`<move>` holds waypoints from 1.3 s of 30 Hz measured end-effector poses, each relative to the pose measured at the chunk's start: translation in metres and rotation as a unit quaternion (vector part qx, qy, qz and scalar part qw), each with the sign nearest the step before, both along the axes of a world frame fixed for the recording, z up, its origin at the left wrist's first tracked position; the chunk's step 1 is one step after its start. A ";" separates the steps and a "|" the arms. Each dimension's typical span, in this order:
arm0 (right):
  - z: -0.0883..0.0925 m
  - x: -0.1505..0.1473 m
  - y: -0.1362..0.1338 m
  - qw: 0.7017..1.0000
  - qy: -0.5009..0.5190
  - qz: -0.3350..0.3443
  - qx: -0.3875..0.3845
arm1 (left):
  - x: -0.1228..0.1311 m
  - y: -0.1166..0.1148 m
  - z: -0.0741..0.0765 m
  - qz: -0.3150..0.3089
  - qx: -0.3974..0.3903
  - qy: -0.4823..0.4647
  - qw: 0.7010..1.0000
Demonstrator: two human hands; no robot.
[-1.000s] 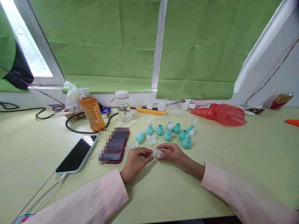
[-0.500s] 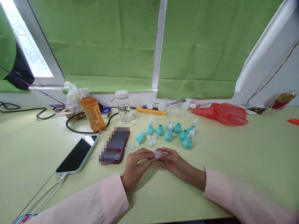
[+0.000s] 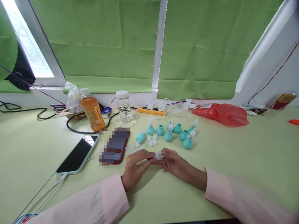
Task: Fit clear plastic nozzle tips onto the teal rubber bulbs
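Note:
A small translucent plastic piece [image 3: 159,155] is pinched between my two hands just above the table. My left hand [image 3: 138,164] grips its left end with thumb and fingers. On its right end, the fingers of my right hand [image 3: 174,161] are closed. Beyond the hands stand several teal rubber bulbs [image 3: 168,136], some topped with clear or white nozzles and others with open necks. One teal bulb [image 3: 140,137] lies on its side. Small white tips [image 3: 150,143] and a clear cylinder [image 3: 155,136] sit nearby, and another clear piece [image 3: 130,149] lies left of them.
Two phones lie at the left, one with a white case [image 3: 77,154], one with a red case [image 3: 118,146]. Behind them stand an orange drink bottle [image 3: 92,112] and a clear jar [image 3: 124,107]. A yellow power strip [image 3: 151,110] and a red plastic bag [image 3: 220,114] lie along the back.
My right hand has shifted slightly right, so more of the translucent piece shows between my fingers. My left hand stays nearly where it was.

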State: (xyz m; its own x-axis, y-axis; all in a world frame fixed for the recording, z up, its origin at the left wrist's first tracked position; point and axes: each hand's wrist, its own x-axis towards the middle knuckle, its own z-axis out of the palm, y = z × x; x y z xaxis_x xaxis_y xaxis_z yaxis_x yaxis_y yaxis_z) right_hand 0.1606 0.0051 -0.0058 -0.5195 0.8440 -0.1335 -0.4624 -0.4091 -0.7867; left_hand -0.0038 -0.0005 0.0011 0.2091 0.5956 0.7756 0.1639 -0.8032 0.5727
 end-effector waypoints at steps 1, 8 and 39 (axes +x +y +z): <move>0.000 0.000 0.000 1.000 0.000 0.004 0.003 | 0.000 0.000 0.000 -0.001 0.001 -0.004 1.000; 0.002 -0.001 -0.001 1.000 -0.009 0.026 0.005 | -0.001 0.001 -0.002 -0.024 0.004 -0.016 1.000; 0.000 -0.002 -0.001 0.999 0.026 0.010 -0.021 | -0.004 0.000 -0.006 0.085 0.152 0.210 0.962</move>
State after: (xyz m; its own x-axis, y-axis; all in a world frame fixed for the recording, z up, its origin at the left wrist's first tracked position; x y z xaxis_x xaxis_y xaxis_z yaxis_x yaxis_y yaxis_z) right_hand 0.1584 0.0042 -0.0058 -0.5437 0.8272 -0.1419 -0.4928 -0.4515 -0.7438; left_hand -0.0077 -0.0001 -0.0053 0.4614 0.4078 0.7879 0.4729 -0.8645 0.1706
